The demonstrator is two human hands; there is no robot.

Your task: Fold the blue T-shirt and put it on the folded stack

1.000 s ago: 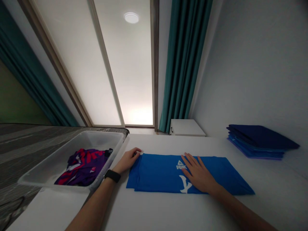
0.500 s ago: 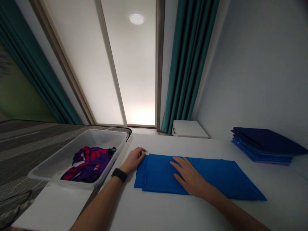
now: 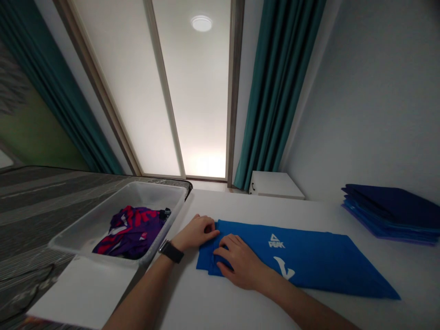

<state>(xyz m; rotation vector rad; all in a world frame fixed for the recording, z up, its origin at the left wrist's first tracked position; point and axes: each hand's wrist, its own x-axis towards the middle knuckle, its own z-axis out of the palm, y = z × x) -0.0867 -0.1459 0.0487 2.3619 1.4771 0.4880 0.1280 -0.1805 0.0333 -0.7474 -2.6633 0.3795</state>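
A folded blue jersey [image 3: 319, 256] lies lengthwise on the white table, a white PEAK logo and part of a white figure showing on top. At its far left corner is my left hand [image 3: 197, 231], with a black watch on the wrist; its fingers are curled and the thumb meets the fabric edge. My right hand [image 3: 239, 261] rests on the jersey close to its left end, palm down, fingers bent and the thumb apart from them. The fabric under both hands is partly hidden.
Left of the table stands a translucent plastic bin [image 3: 77, 229] holding purple and red clothing [image 3: 137, 231]. A stack of folded dark and bright blue garments [image 3: 395, 211] sits at the table's right. Behind the table is a white cabinet [image 3: 277, 183].
My right hand has slid left along the jersey, and the white logo and figure now show. My left thumb has come down to the fabric's corner. The view has shifted slightly.
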